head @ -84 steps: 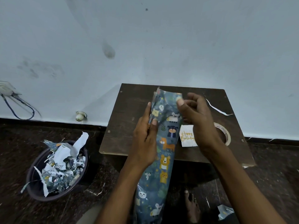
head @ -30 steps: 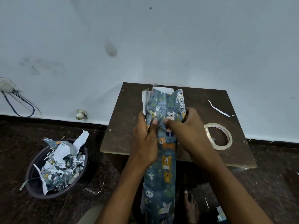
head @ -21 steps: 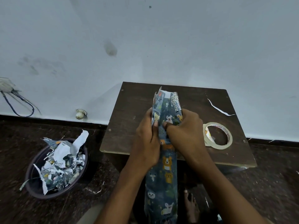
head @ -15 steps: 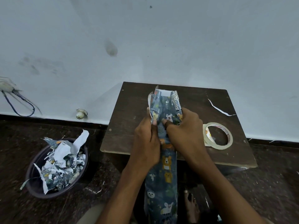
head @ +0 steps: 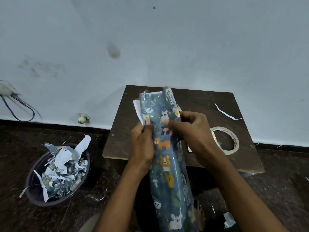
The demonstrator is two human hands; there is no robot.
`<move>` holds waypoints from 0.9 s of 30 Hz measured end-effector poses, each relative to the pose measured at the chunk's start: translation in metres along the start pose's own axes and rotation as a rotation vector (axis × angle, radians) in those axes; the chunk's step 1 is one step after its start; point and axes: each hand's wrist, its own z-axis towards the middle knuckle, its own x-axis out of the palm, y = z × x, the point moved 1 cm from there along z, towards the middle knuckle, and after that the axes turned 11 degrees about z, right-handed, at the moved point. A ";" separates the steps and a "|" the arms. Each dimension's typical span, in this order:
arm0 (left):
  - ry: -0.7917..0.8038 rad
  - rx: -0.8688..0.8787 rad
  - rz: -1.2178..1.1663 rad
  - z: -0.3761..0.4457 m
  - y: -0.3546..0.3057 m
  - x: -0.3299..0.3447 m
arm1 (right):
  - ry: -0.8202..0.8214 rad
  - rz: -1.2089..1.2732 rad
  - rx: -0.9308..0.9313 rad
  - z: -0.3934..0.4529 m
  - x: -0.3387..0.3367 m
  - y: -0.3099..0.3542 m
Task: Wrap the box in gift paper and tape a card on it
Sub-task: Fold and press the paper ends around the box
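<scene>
A small dark wooden desk (head: 200,104) stands against a pale blue wall (head: 167,39), on a dark speckled floor (head: 16,148). One landmark is the roll of clear tape (head: 224,140), which lies flat near the right front corner of the desk. Behind the tape, near the back right corner, lies a thin white paper strip (head: 225,113).

The gift paper (head: 164,148), blue with cartoon animals, is a long rolled or folded sheet to the left of the tape. Its upper end spreads open above the middle of the desk and shows the white back side; its lower end hangs past the front edge of the desk toward the person. The left hand (head: 143,144) holds the left edge of the paper in a closed grip, thumb on top. The right hand (head: 192,131) pinches the right part of the paper between thumb and curled fingers, just left of the tape. A box cannot be seen clearly under the paper.

Far left of the tape, on the floor, a dark round bin (head: 55,178) is full of torn paper scraps. The back left part of the desk is bare wood.
</scene>
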 end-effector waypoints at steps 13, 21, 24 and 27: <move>0.230 -0.359 -0.591 0.006 -0.005 -0.005 | 0.181 0.196 0.351 -0.016 0.007 0.001; 0.339 -0.246 -0.535 -0.006 -0.014 -0.009 | -0.187 -0.573 -0.210 -0.025 0.017 0.006; 0.337 -0.300 -0.574 -0.006 -0.012 -0.007 | -0.106 -0.564 -0.207 -0.023 0.013 0.004; 0.328 -0.308 -0.584 -0.003 -0.012 -0.012 | -0.079 -0.334 -0.206 -0.018 0.009 0.005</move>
